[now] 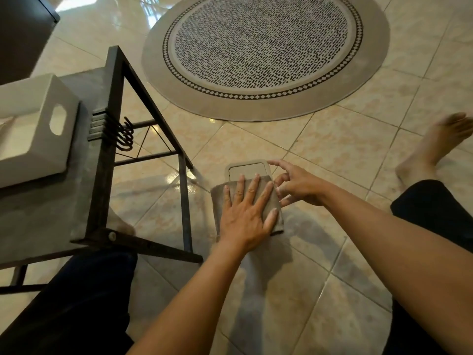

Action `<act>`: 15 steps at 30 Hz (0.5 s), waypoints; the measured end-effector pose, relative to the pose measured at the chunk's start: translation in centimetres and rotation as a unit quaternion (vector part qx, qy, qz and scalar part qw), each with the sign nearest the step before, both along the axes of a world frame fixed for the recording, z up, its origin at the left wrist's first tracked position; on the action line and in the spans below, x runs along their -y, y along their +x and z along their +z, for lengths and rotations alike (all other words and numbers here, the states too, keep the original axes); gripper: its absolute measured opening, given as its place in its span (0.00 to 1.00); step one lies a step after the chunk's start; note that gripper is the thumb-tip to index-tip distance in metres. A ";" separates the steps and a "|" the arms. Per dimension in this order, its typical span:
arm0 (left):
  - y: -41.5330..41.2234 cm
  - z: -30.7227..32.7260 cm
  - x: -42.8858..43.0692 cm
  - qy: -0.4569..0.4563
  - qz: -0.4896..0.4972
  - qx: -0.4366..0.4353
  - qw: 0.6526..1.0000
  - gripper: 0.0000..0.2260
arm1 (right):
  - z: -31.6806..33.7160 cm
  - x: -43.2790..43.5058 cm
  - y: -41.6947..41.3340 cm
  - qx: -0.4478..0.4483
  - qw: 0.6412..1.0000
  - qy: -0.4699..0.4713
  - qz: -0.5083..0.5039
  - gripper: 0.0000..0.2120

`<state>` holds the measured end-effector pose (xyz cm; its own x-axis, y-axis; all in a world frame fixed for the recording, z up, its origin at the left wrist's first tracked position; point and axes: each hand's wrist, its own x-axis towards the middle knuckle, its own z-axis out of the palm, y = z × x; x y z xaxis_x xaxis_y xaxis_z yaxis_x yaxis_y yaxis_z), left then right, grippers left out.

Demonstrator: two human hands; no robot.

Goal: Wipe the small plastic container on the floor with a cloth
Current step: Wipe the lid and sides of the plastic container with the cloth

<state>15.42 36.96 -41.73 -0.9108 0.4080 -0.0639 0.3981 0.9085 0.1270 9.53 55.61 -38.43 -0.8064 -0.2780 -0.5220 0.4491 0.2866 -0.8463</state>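
Head view: small plastic container flat on floor, half under cloth. Left hand flat, pressing cloth. Right hand open, fingertips at rim. Likely light, slippery; brace edges

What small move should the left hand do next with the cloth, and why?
Probably slide the left hand and the cloth forward, toward the rug. The cloth covers only the near part of the container; its far end is bare. The right hand, fingers spread at the container's right edge, could steady it.
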 end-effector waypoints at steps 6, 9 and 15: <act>2.0 0.6 -0.1 0.014 0.053 0.028 0.998 0.30 | -0.1 0.2 0.3 -0.007 1.000 -0.005 -0.016 0.39; 2.0 0.9 -1.4 0.008 0.041 0.034 0.999 0.30 | 0.0 0.0 0.4 -0.002 1.000 -0.004 -0.013 0.39; -1.8 1.4 -2.3 -0.006 0.042 0.062 0.997 0.27 | 0.5 0.0 0.7 0.004 1.000 -0.011 -0.012 0.40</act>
<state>13.65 39.28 -40.36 -0.9268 0.3283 -0.1824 0.3019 0.9401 0.1585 10.18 55.60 -37.88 -0.8082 -0.2704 -0.5231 0.4632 0.2565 -0.8483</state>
